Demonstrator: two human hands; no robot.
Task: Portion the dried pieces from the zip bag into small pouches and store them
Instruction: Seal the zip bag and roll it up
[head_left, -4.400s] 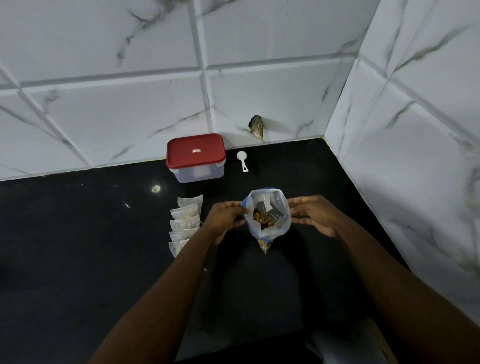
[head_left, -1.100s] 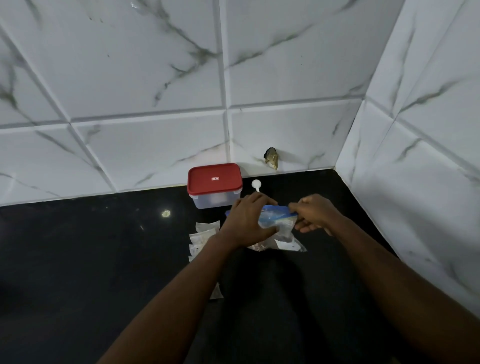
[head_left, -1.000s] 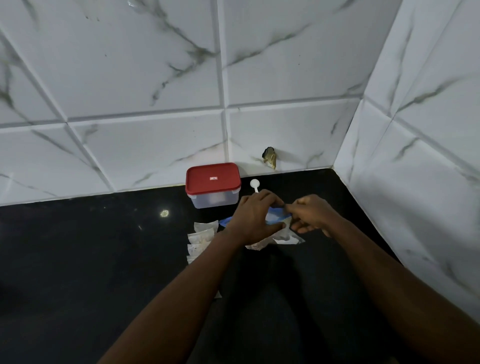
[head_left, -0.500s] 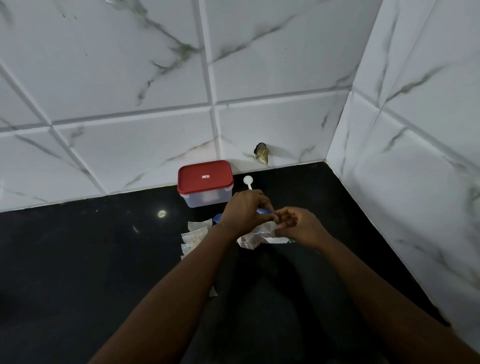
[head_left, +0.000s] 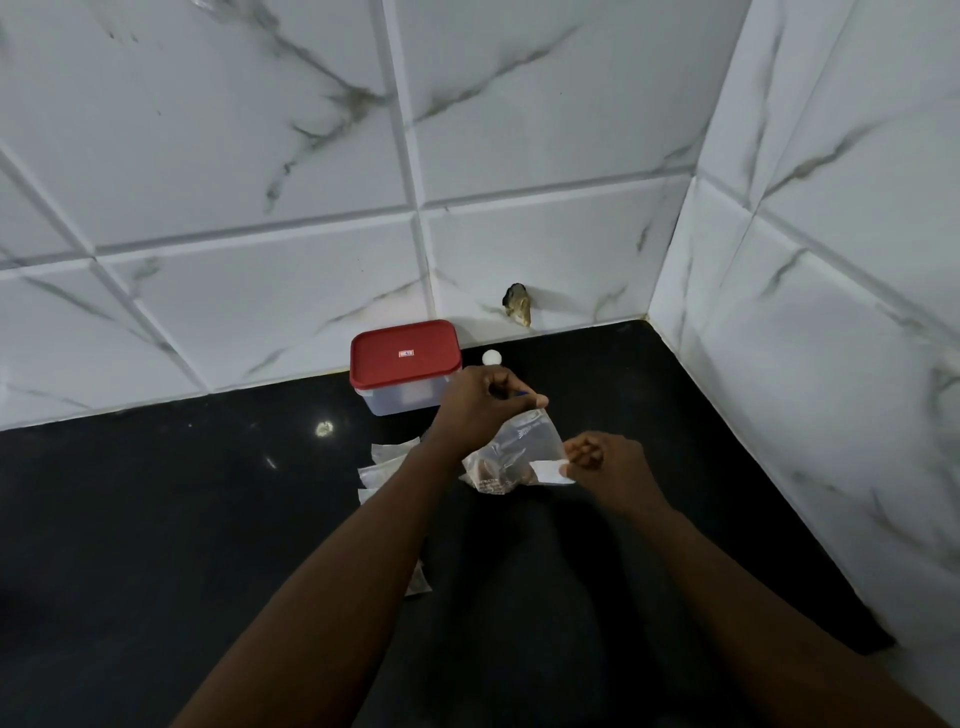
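countertop (head_left: 208, 519): black and glossy, under both hands.
storage container (head_left: 405, 364): red lid on, clear body, just past the left hand by the tiled wall.
zip bag (head_left: 519, 447): clear, held between the two hands just above the countertop, near the container.
left hand (head_left: 485, 410): fingers curled, pinching the bag's top edge at the blue zip strip.
right hand (head_left: 605, 462): fingers curled in, pinching the bag's lower side edge at its white label.
small pouches (head_left: 389, 457): overlapping row just left of the left wrist, partly hidden by the forearm. Can't tell what is in them.
white scoop (head_left: 491, 357): only the bowl shows, just beyond the left knuckles, right of the container.
dried pieces (head_left: 488, 470): brown clump sunk in the bag's bottom, below the left hand.
step: looks like work on the zip strip at the mouth. Can't tell if the strip is sealed.
do it well: keep the loaded bottom low and the mouth up. Right hand steadies the side while the left pinch works along the whole strip. Don't squeeze the clump, and keep the bag's slack off the pouches.
bag pointing: mouth up and away from the person, leaning a little right. Bottom hangs toward the person and the countertop.
long axis: runs from the zip edge at the left fingertips down and left to the piece-filled bottom, steeply tilted, not flat.
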